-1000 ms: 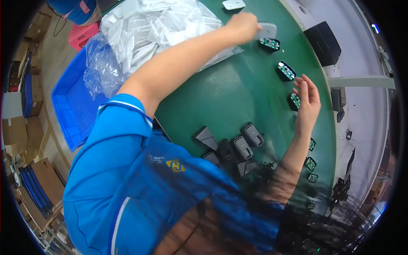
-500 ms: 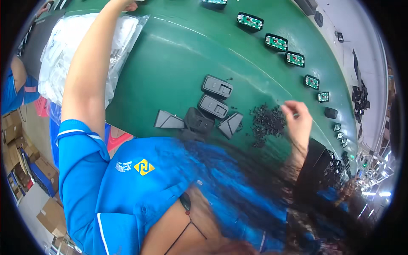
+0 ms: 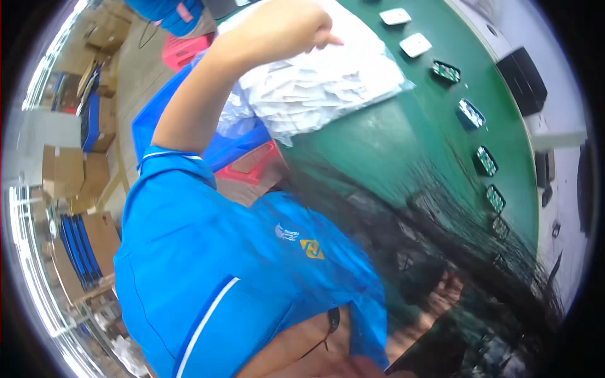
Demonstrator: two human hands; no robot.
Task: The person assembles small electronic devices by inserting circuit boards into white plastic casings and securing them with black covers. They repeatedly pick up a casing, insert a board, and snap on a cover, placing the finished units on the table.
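Currently my L hand [image 3: 296, 28] curls over bagged white parts [image 3: 328, 82], upper centre; can't tell if pinching. R hand [image 3: 449, 286], lower rt behind hair [image 3: 435, 234]: ditto. I'd handle pcs singly, by edges.

We look steeply down through a head-worn fisheye, close above the white-trimmed blue shirt [image 3: 214, 249], facing the green worktable [image 3: 362, 138] right of the left hand [image 3: 293, 31] and beyond the right hand [image 3: 445, 292].
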